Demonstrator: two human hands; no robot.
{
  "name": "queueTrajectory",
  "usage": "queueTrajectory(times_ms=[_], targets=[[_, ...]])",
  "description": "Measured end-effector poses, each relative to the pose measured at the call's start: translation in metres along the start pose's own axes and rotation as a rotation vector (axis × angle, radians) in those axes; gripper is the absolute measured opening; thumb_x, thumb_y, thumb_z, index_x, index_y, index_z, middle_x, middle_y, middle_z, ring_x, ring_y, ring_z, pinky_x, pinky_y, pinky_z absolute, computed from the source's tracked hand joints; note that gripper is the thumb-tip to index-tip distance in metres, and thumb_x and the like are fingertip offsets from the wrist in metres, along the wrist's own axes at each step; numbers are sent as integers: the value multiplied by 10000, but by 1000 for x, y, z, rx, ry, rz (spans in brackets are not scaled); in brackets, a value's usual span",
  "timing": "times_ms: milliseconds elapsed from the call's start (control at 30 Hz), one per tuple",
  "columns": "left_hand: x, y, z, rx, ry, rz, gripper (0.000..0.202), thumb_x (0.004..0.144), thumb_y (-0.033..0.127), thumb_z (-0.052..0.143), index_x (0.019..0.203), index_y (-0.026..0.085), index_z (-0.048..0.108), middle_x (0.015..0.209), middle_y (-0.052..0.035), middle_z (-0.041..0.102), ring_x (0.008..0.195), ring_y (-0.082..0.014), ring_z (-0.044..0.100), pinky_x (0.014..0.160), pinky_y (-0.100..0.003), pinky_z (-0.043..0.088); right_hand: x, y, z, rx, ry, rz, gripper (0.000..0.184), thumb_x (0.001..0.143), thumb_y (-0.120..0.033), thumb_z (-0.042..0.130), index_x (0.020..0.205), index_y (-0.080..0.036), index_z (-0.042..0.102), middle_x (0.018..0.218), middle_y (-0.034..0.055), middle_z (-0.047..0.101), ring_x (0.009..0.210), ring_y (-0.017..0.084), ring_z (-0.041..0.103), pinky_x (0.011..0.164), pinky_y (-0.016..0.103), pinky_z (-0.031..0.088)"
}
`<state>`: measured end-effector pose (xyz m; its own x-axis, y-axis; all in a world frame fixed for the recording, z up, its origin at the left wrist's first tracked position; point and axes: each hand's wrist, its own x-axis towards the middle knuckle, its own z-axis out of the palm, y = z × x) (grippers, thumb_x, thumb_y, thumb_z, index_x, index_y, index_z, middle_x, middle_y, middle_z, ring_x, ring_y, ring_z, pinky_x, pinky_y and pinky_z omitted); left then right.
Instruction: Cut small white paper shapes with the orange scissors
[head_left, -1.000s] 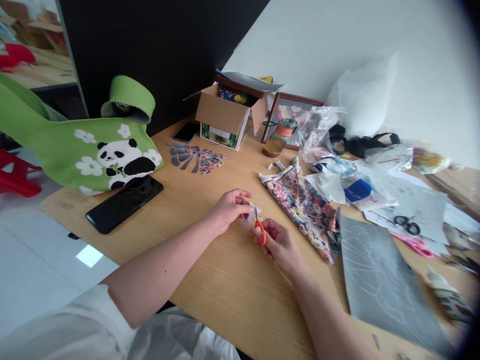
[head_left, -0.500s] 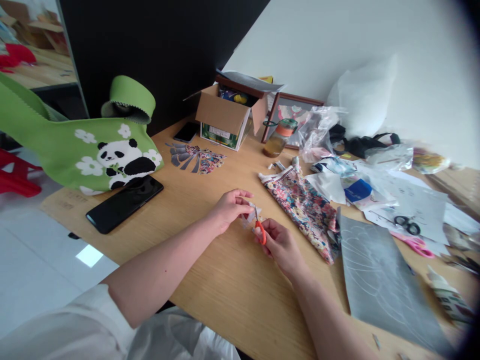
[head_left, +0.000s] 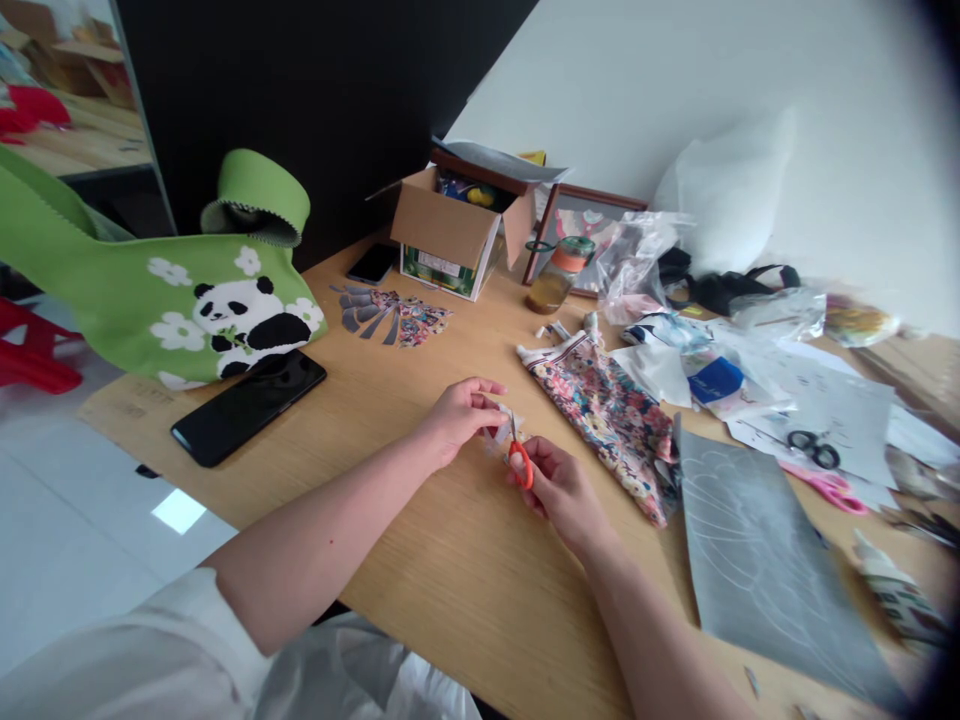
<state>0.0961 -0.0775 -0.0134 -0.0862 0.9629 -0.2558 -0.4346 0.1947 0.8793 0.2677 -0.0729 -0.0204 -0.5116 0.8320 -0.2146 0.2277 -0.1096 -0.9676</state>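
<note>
My left hand (head_left: 459, 412) pinches a small pale scrap of fabric or paper (head_left: 501, 437) just above the wooden table (head_left: 420, 560). My right hand (head_left: 564, 490) grips small orange-handled scissors (head_left: 519, 455), whose blades point up into the scrap. Both hands meet at the middle of the table. A strip of floral fabric (head_left: 611, 420) lies right beside my right hand.
A black phone (head_left: 249, 405) and a green panda bag (head_left: 172, 290) lie at the left. A cardboard box (head_left: 454, 230), a jar (head_left: 555, 275), a picture frame and plastic bags stand at the back. Grey sheet (head_left: 757, 570), papers, black and pink scissors at the right.
</note>
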Motion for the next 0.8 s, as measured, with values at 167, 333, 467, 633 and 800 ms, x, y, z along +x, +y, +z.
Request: queueTrajectory(times_ms=[167, 333, 467, 633, 800], targets=[[-1, 0, 1, 12, 1, -6, 336, 668, 27, 667, 984, 120, 599, 625, 20, 619, 530, -107, 575, 574, -251, 436, -1, -3, 1, 9, -8, -1, 561, 670, -709, 737, 717, -190, 529, 598, -28, 531, 419, 60, 371, 384, 213, 263], [-1, -1, 2, 6, -12, -5, 339, 662, 29, 684, 978, 118, 598, 630, 21, 618, 530, -109, 578, 577, -255, 442, -1, -2, 1, 8, 6, -14, 551, 679, -700, 739, 715, -194, 524, 590, -31, 524, 422, 62, 369, 380, 212, 254], [-1, -2, 2, 1, -9, -4, 333, 665, 17, 671, 974, 115, 594, 632, 20, 622, 528, -107, 577, 583, -255, 444, -1, 0, 1, 10, 8, -14, 558, 680, -707, 734, 711, -196, 511, 580, -35, 517, 420, 61, 367, 382, 210, 248], [-1, -2, 3, -7, -9, 2, 329, 665, 2, 660, 968, 110, 596, 614, 29, 611, 521, -103, 572, 581, -251, 439, -1, -2, 2, -3, 4, -11, 576, 664, -721, 734, 717, -192, 514, 585, -36, 523, 422, 60, 378, 383, 206, 265], [-3, 0, 5, -32, 8, -36, 321, 668, -29, 636, 957, 103, 596, 607, 28, 615, 524, -102, 573, 583, -250, 444, -2, -4, 2, 1, -7, -5, 581, 672, -728, 723, 732, -188, 517, 610, -29, 536, 425, 57, 382, 383, 204, 275]])
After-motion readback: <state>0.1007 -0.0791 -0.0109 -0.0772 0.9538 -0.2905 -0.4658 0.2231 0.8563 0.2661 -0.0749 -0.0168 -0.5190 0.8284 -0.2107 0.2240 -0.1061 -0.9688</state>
